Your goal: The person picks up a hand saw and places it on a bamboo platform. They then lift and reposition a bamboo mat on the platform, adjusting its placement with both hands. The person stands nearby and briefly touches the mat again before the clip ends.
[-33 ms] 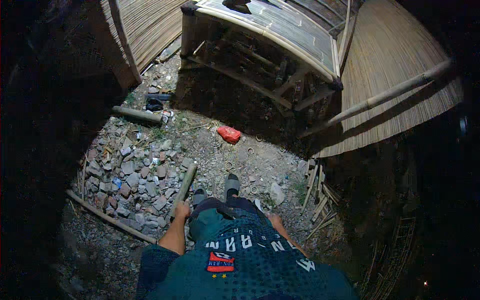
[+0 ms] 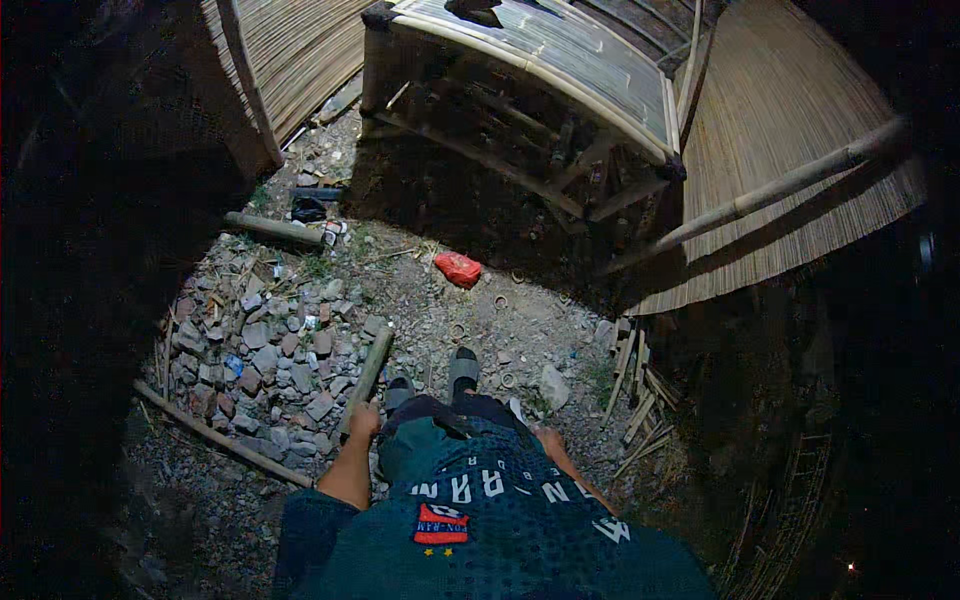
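Observation:
A short length of bamboo pole [image 2: 371, 368] slants up and away from my left hand [image 2: 362, 418]. My fingers are closed around its near end, and its far end points over the rubble. My right hand [image 2: 549, 438] is at my right side, partly behind my shirt, with the fingers curled. Beside it a pale, narrow, blade-like thing [image 2: 516, 409] sticks out past my leg; its handle is hidden, so its kind is unclear. My feet, in grey sandals [image 2: 463, 368], stand on gravel between the two hands.
Broken bricks and stones [image 2: 265, 358] lie to the left, bordered by a long pole [image 2: 220, 437]. A red plastic bag [image 2: 458, 269] sits ahead. Beyond stands a bamboo bench [image 2: 530, 58]. Split bamboo sticks [image 2: 637, 395] are piled at right, near a reed screen [image 2: 770, 180].

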A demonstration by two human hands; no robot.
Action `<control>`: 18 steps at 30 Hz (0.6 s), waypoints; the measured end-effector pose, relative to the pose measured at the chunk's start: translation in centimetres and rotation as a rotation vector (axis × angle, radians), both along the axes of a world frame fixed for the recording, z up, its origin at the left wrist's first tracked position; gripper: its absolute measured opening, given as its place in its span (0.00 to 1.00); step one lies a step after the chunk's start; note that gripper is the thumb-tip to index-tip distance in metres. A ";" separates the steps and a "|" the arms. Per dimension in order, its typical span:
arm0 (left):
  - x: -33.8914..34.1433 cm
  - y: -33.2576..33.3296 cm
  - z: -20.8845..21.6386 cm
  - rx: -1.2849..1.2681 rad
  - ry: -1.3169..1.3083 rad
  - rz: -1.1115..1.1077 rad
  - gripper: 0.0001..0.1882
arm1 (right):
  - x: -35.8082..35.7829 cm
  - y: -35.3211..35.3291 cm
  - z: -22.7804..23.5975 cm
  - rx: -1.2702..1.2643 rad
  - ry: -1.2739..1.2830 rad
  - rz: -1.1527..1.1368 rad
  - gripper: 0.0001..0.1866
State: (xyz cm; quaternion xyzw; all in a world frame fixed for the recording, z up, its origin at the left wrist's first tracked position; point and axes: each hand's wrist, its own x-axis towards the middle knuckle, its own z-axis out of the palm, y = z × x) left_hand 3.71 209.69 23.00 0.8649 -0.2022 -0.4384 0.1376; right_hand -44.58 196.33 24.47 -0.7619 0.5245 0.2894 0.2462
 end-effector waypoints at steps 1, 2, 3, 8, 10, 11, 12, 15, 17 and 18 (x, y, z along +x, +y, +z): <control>-0.2 -0.4 0.8 0.007 0.044 0.014 0.30 | -2.0 0.2 -2.1 0.003 -0.018 -0.052 0.28; -0.4 -0.9 1.5 0.011 0.092 0.028 0.29 | -4.2 0.4 -4.0 0.001 -0.032 -0.103 0.28; -0.6 -1.2 1.8 0.013 0.145 0.044 0.29 | -6.5 0.9 -6.0 -0.042 -0.204 -0.299 0.29; -0.2 0.8 -1.4 -0.068 -0.010 -0.088 0.27 | -0.8 0.3 -0.4 0.066 -0.010 -0.503 0.34; -0.2 0.0 0.2 -0.063 0.002 -0.077 0.26 | 1.3 0.1 3.5 0.043 -0.066 -0.416 0.35; -0.3 -0.4 0.6 -0.026 0.027 -0.034 0.26 | 1.9 0.2 4.9 0.028 -0.091 -0.371 0.35; -0.3 -0.6 0.5 0.009 0.050 0.010 0.26 | 2.0 0.4 5.6 0.000 -0.110 -0.361 0.35; 0.2 0.1 -0.1 -0.056 0.013 -0.290 0.28 | 1.7 0.9 5.8 -0.079 -0.142 -0.286 0.32; -0.1 -0.5 -0.4 0.022 0.069 -0.129 0.29 | 1.1 1.2 4.6 -0.088 -0.123 -0.235 0.29; -0.2 -0.6 -0.6 0.061 0.097 -0.045 0.29 | 0.5 1.2 3.8 -0.073 -0.114 -0.232 0.28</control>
